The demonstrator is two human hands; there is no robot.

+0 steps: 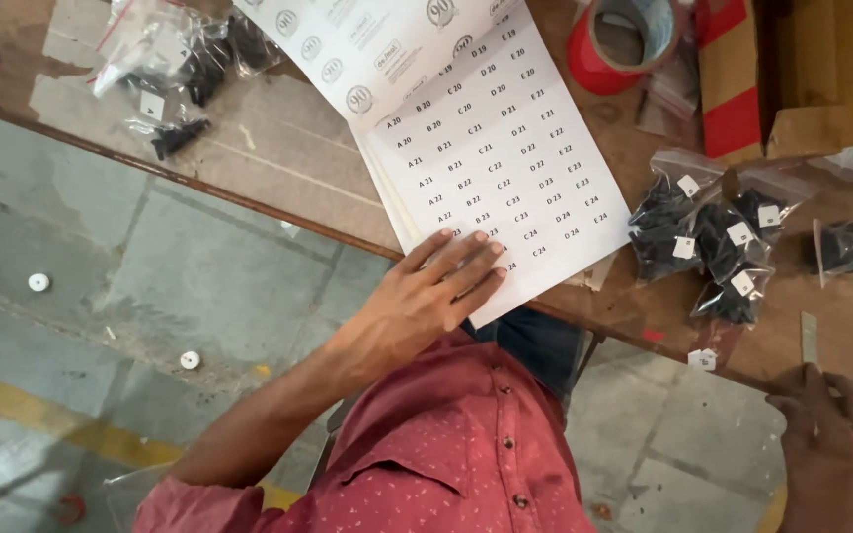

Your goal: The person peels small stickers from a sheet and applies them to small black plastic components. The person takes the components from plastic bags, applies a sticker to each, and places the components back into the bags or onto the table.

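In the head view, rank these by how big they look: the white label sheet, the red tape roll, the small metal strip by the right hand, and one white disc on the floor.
1. White label sheet
2. Red tape roll, partly cut off by the frame edge
3. Metal strip
4. White disc, though it lies farther from the camera, on the floor

the left hand (426,296) lies flat, fingers spread, on the near corner of a white label sheet (491,148) printed with rows of small codes, which juts over the edge of the brown table (288,148). the right hand (836,444) rests at the table edge, well apart from the left, fingertips touching a thin metal blade (809,339). between the two hands, nearer the right, sits a cluster of clear bags of black parts (708,242) with small white tags. beyond them a red tape roll (614,44) and a cardboard box (802,69). far beyond the left hand, more bagged black parts (185,69).
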